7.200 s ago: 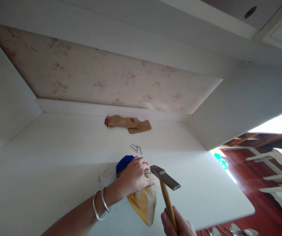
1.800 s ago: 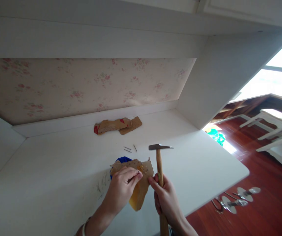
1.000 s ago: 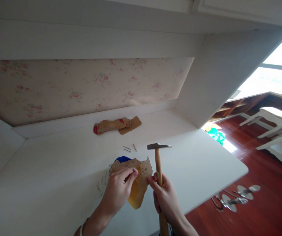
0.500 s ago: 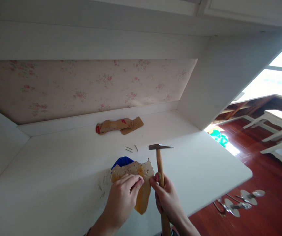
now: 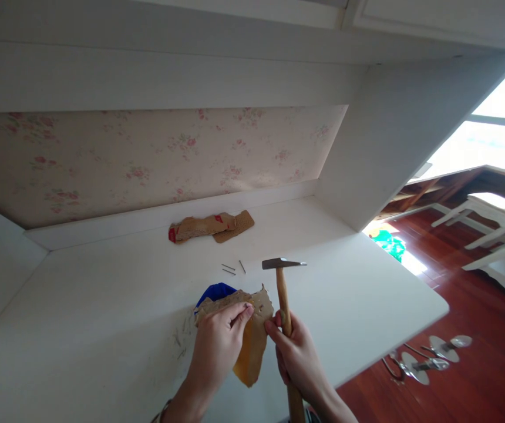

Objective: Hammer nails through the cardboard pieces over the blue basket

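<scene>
My right hand (image 5: 296, 346) is wrapped round the wooden handle of a hammer (image 5: 283, 294), its metal head raised at the top. The thumb of that hand is at the right edge of a torn, brownish piece of cardboard (image 5: 252, 346) pierced with small holes. Over this piece my left hand (image 5: 221, 335) is closed in a pinch, a small dark nail head (image 5: 247, 305) showing at its fingertips. Partly under the cardboard lies a blue thing (image 5: 215, 291), mostly hidden. Beyond it, several loose nails (image 5: 228, 269) rest on the white tabletop (image 5: 344, 294).
Folded brown cardboard (image 5: 211, 226) with red marks lies near the back edge, below floral wallpaper (image 5: 155, 158). Small scraps or marks (image 5: 182, 338) are left of the blue thing. White cabinet panels enclose the top. Glass-and-metal fittings (image 5: 424, 364) lie on the red floor at right.
My left hand has moved slightly up over the cardboard, its pinch still closed. The hammer stays in my right hand. The whole view has shifted a little.
</scene>
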`<state>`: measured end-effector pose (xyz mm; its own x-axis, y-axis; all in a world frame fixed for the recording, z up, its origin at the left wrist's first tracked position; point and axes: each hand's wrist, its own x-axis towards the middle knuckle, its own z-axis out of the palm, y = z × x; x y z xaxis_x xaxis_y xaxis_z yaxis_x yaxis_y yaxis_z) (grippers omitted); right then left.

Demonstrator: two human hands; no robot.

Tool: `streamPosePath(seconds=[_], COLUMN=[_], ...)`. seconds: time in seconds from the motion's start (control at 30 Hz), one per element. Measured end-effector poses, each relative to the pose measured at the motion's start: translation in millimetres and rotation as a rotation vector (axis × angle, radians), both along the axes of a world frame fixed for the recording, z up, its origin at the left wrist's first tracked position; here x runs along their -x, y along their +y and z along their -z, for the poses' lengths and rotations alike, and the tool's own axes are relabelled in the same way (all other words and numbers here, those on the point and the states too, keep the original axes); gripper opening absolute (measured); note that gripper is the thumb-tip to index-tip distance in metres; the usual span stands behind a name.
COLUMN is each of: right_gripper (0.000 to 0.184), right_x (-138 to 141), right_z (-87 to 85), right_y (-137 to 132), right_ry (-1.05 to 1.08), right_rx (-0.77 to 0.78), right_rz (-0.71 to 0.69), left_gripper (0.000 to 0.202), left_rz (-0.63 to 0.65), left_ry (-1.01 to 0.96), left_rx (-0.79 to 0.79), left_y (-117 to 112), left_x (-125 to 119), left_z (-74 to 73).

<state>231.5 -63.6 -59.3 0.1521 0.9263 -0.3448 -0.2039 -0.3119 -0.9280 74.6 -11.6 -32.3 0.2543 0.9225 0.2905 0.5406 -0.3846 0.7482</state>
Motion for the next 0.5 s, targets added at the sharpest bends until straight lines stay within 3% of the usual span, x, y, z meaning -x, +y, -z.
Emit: streamPosePath(seconds=[0.5], right_gripper=[0.043], right_x=[-4.7], right_z=[-6.7], right_y=[-2.3], right_ry=[-0.110], right_rx=[0.044], right_rz=[0.004], left_gripper=[0.022], left_rz=[0.014], left_ry=[0.103], left_rx=[-0.144], left_y=[-3.0], left_x=[-6.5], left_z=[5.4])
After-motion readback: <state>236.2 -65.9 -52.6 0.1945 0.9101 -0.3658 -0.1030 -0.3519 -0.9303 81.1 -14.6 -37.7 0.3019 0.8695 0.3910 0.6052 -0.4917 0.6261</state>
